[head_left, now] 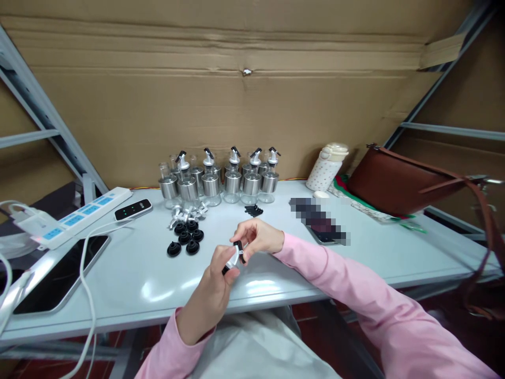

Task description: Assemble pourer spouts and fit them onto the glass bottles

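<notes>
My left hand [213,287] is closed around a silver pour spout [234,259] with a black base, held just above the front of the table. The fingers of my right hand [260,236] pinch a small black lever [239,245] at the spout's upper end. Whether that lever is fixed to the spout, I cannot tell. Several black stoppers [184,237] lie to the left, beside a heap of silver spout pieces [189,213]. A little pile of thin black parts [253,210] sits beyond my hands.
Glass bottles with steel bands [210,185] stand at the back, several topped with spouts. To the left are a power strip [84,216], a small black device [133,209], a phone [59,279] and a white cable [83,273]. A flask [327,167] and brown bag [402,181] stand right.
</notes>
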A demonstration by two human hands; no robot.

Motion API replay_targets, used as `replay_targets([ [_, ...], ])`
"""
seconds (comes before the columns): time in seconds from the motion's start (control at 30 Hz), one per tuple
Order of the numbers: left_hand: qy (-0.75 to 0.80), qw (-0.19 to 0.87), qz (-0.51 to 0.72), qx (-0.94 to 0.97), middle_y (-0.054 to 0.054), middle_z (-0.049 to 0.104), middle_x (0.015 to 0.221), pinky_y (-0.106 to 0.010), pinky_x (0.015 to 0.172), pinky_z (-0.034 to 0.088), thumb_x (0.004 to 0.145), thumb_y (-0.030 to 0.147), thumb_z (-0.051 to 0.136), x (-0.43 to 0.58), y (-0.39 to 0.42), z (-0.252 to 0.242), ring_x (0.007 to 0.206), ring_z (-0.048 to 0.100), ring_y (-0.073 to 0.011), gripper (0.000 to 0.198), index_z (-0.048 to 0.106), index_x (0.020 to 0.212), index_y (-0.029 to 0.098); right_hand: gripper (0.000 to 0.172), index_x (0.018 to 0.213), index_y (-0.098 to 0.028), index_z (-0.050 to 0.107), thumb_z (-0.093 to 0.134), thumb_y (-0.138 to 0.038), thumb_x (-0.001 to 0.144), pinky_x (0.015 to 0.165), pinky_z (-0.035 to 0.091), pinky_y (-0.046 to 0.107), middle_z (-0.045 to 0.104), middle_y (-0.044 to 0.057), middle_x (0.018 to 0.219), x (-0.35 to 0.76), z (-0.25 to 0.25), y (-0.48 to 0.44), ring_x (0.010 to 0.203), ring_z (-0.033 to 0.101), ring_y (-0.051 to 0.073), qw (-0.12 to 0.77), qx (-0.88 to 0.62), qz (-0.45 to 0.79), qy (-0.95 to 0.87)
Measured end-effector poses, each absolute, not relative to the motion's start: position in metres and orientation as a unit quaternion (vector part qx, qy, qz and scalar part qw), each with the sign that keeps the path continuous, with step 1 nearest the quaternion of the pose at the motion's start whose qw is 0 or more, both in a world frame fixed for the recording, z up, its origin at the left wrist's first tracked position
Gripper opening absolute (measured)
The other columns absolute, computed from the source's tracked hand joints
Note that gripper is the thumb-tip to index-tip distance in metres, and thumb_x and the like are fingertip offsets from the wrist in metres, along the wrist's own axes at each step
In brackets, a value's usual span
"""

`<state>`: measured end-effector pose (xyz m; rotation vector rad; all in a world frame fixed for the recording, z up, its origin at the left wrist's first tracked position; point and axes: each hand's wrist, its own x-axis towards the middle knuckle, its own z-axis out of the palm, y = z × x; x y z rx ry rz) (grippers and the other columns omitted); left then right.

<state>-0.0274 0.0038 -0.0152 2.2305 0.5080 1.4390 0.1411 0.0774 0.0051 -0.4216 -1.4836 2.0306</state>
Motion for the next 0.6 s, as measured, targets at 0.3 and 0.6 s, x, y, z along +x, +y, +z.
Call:
replay_targets([
  [0.3,0.305,0.178,0.519,0.779,-0.007,0.048,0.108,-0.032,0.083,0.042,0.089,0.02,0.041,-0.0274,0.0017,-0.0206,0.096,0.05,-0.0155,0.053,0.014,0.135,0.03,0.041,0.088,-0.012,0.063,0.079,-0.011,0.051,0.053,0.055,0.018,0.065,0.0,0.074,0.1443,0.0099,0.0784,0.061,0.065,0.01,0.331,-0.166,0.725,-0.581],
  [0.6,0.425,0.233,0.472,0.736,-0.007,0.055,0.111,-0.034,0.09,0.04,0.089,0.03,0.043,-0.0276,-0.0024,-0.0112,0.109,0.051,-0.0184,0.051,0.021,0.134,0.028,0.037,0.097,-0.014,0.066,0.075,-0.013,0.061,0.047,0.051,0.015,0.063,0.002,0.077,0.1459,0.0135,0.0777,0.061,0.062,0.009,0.341,-0.164,0.722,-0.579],
])
